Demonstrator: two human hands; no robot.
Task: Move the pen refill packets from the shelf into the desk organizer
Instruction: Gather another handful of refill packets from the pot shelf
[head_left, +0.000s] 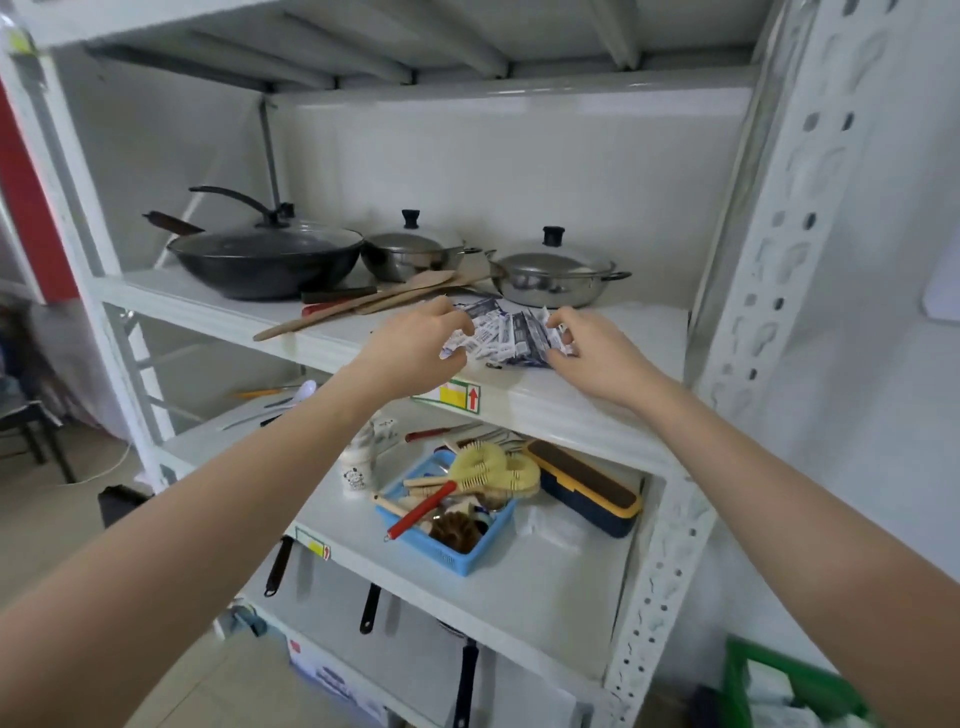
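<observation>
On shelf (623, 332), left hand (415, 345), right hand (592, 353) grip packets (511, 332).

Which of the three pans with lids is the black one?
The black one is the big wok, farthest left on the shelf. It has a glass lid and a long handle. The two smaller pots to its right are shiny silver metal.

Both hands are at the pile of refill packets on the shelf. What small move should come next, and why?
Probably close both hands inward and lift the pile. The left hand and right hand pinch the two ends of the pen refill packets, which lie loose near the front edge of the shelf. No desk organizer is in view yet.
</observation>
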